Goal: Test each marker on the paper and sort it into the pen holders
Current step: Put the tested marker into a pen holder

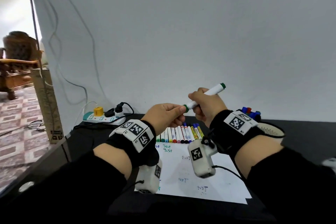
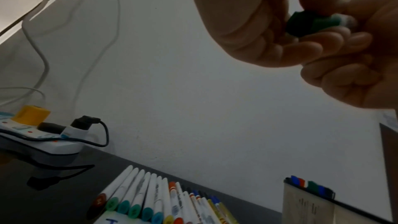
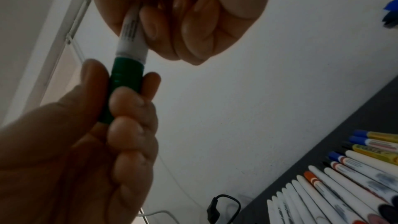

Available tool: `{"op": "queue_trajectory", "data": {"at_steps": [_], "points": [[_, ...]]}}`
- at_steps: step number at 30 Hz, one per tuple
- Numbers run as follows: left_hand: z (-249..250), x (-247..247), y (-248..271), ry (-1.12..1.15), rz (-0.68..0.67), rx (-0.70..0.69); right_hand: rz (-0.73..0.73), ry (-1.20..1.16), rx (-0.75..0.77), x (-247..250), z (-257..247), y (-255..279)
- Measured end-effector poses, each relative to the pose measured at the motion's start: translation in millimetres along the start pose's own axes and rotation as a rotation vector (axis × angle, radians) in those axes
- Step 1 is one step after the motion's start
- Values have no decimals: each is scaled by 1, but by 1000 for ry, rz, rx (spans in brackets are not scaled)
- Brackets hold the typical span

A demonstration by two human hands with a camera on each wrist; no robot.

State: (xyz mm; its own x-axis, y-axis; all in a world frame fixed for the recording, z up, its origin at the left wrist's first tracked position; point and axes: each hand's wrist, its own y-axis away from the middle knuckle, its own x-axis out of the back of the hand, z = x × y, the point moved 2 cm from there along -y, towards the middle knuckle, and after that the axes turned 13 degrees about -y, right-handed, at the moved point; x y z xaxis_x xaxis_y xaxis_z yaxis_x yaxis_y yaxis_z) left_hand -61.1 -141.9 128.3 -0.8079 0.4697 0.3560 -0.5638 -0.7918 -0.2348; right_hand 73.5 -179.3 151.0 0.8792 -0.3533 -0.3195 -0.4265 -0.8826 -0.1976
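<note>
Green marker (image 1: 203, 96) slants up-right

Worktop (image 1: 300, 132): black, set against a white wall (image 1: 181, 32).
Power strip (image 1: 101, 118): white with teal trim, at the worktop's far left edge by the wall; carries a yellow cube adapter (image 1: 98, 111), a black plug (image 1: 111, 112) and a white adapter with a black cable (image 1: 119, 112).
Loose cables (image 1: 72, 60): white and grey, hanging down the wall above the strip.
Cardboard box (image 1: 47, 103): upright on the patterned tile floor (image 1: 16, 123), left of the worktop.
Wooden chair (image 1: 16, 67): far left, beyond the box.
</note>
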Motion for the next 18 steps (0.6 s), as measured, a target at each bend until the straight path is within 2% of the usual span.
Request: {"op": "queue_trajectory", "data": {"at_steps": [7, 15, 18], "points": [[16, -8, 1, -89, 130, -39, 57, -134, -23, 1, -3, 6], [16, -10, -4, -152, 150, -8, 66, 11, -88, 5, -6, 7], [17, -7, -10, -174, 165, 27, 96, -10, -25, 10, -6, 4]]}}
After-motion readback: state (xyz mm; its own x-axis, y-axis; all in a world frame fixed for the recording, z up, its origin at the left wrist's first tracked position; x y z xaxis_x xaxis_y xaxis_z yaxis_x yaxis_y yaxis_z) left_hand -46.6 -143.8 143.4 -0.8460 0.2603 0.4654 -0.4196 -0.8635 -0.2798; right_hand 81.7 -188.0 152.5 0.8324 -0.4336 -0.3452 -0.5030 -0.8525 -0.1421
